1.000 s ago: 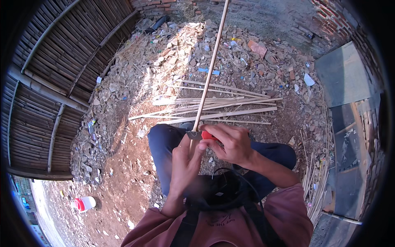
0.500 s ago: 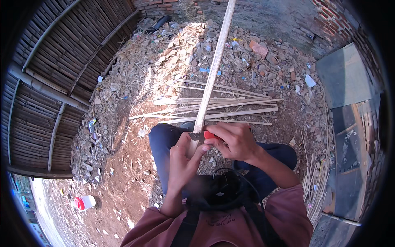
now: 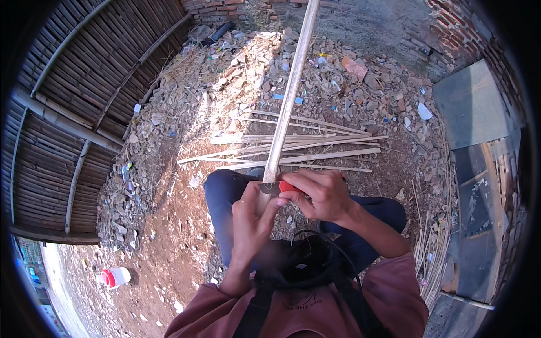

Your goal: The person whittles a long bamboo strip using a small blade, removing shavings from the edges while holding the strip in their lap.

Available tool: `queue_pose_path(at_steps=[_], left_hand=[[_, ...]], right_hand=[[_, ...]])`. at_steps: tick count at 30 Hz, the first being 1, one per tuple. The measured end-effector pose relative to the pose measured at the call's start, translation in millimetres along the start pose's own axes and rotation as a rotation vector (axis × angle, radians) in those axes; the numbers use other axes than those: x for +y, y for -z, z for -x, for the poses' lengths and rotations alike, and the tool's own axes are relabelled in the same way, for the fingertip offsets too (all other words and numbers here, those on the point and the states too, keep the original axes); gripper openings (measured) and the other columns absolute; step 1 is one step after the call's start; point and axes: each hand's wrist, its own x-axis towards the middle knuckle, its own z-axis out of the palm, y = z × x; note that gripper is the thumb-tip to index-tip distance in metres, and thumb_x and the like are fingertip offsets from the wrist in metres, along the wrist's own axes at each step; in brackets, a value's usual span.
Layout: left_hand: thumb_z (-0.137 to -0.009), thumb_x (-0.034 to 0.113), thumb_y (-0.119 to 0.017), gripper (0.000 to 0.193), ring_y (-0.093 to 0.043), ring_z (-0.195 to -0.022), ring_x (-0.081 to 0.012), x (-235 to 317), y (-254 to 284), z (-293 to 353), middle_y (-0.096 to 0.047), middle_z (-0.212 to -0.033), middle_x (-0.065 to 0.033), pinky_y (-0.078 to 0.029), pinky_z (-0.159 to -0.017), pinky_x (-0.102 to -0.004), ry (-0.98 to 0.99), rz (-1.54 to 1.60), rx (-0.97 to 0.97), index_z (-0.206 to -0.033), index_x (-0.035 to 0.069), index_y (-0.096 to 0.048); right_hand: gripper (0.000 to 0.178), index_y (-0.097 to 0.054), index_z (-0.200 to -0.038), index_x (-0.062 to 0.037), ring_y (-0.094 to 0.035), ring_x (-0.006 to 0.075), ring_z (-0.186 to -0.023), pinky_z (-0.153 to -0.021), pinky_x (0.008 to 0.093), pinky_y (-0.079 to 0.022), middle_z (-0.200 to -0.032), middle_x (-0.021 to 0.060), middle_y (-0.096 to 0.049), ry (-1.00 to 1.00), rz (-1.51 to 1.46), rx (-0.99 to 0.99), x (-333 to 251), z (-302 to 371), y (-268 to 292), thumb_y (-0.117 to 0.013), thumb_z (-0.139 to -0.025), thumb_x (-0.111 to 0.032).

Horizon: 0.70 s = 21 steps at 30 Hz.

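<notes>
A long pale bamboo strip [image 3: 289, 101] runs away from my lap toward the far wall. My left hand [image 3: 252, 218] is closed around its near end, with the thumb and a finger at the blade. A knife [image 3: 288, 187] with a red handle and a short dark blade lies across the strip. Its handle is wrapped in the fingers of my right hand [image 3: 322, 194]. The blade touches the strip just beyond my left hand; its cutting edge is too small to make out. Both hands are close together above my bent knees.
Several split bamboo strips [image 3: 304, 147] lie on the ground past my knees. Beyond them spreads rubble [image 3: 332, 96] up to a brick wall [image 3: 372, 28]. A bamboo-slat wall [image 3: 62, 152] stands left, near a white and red container [image 3: 115, 278]. Thin strips [image 3: 431, 259] lie right.
The far part of the bamboo strip has swung slightly to the left. Both hands and the knife keep nearly the same place.
</notes>
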Motion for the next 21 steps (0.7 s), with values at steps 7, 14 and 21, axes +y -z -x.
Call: queue_pose_path(at_steps=[7, 14, 21], left_hand=[[-0.099, 0.015, -0.079, 0.024, -0.054, -0.067, -0.0031, -6, -2, 2, -0.067, -0.074, -0.0021, -0.043, -0.057, -0.0248, 0.006, -0.057, 0.047, -0.105, -0.002, -0.063], [-0.097, 0.021, -0.082, 0.034, -0.054, -0.061, -0.0077, -10, -6, -1, -0.063, -0.065, -0.0091, -0.044, -0.053, -0.0306, -0.023, -0.049, 0.106, -0.091, -0.001, -0.057], [-0.098, 0.027, -0.082, 0.038, -0.057, -0.059, -0.0105, -12, -5, -2, -0.063, -0.065, -0.0111, -0.045, -0.053, -0.0331, -0.012, -0.116, 0.104, -0.089, -0.002, -0.058]], right_hand=[[0.027, -0.073, -0.113, -0.0108, -0.071, 0.0243, -0.065, -0.054, 0.0387, -0.054, -0.077, 0.0048, -0.065, 0.024, 0.08, 0.063, -4, -1, -2, -0.075, -0.097, -0.032], [0.031, -0.073, -0.116, -0.0051, -0.074, 0.026, -0.07, -0.06, 0.0376, -0.057, -0.085, 0.0069, -0.072, -0.022, 0.148, 0.012, -10, 0, -3, -0.077, -0.094, -0.026], [0.032, -0.073, -0.117, -0.0054, -0.073, 0.0251, -0.069, -0.059, 0.0374, -0.056, -0.083, 0.0064, -0.071, -0.042, 0.174, 0.051, -15, 1, -6, -0.078, -0.094, -0.027]])
